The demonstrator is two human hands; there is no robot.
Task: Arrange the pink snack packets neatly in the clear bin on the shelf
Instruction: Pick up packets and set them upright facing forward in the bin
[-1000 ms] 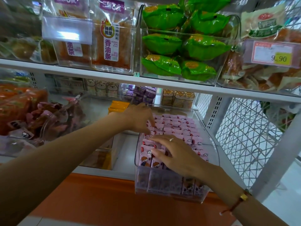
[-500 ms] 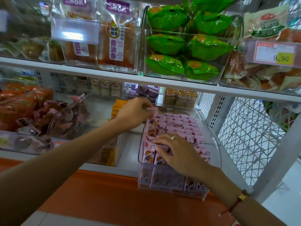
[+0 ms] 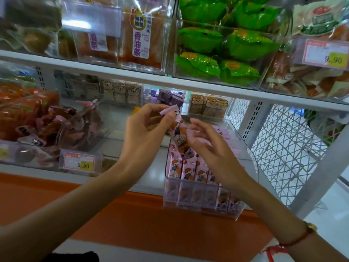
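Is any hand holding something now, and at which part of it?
The left hand pinches one pink snack packet by its crimped top edge, above the clear bin. The right hand is open and holds nothing.

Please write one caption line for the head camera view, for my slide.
Left hand pinches a pink snack packet above the clear bin; open right hand beside it.

White store shelving [image 3: 207, 86], orange base panel [image 3: 151, 220], wire mesh side [image 3: 283, 148].
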